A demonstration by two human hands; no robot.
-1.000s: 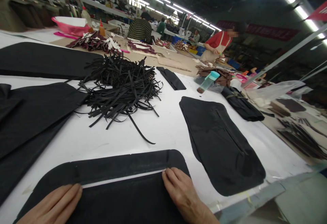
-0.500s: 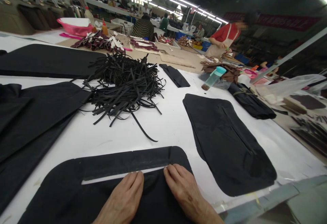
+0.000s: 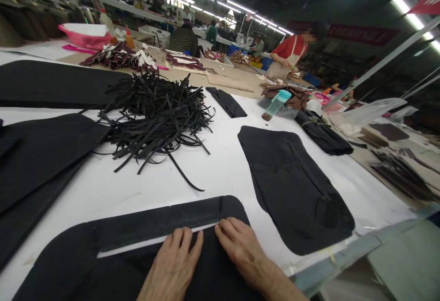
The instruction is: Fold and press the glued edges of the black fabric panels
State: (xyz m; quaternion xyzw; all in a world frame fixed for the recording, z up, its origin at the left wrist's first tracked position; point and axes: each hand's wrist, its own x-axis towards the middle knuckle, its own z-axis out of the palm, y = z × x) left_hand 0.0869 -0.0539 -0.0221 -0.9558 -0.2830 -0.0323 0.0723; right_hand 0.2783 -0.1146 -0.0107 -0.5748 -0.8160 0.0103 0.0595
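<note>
A black sheet panel (image 3: pixel 127 227) with rounded corners lies in front of me, and a long narrow slit (image 3: pixel 137 244) near its far edge shows white below. My left hand (image 3: pixel 175 257) rests on the panel just below the slit, fingers stretched out and the thumb a little apart. At the slit's right end, my right hand (image 3: pixel 240 248) has its fingers pressed together on the slit's edge. Its fingertips partly hide how the material is pinched. To the right lies a stack of similar black panels (image 3: pixel 292 186), the top one also slit.
A heap of black strips (image 3: pixel 158 113) lies beyond the panel. Large black sheets (image 3: pixel 44 150) are at left. Farther back are a folded black piece (image 3: pixel 228 103), a clear bottle with a turquoise lid (image 3: pixel 277 105), a rolled black bundle (image 3: pixel 323 131) and a person in red (image 3: pixel 288 53).
My left hand has shifted slightly right, its thumb now apart from the fingers. The slit's gap looks narrower near my right hand. The view has turned a little to the right.
</note>
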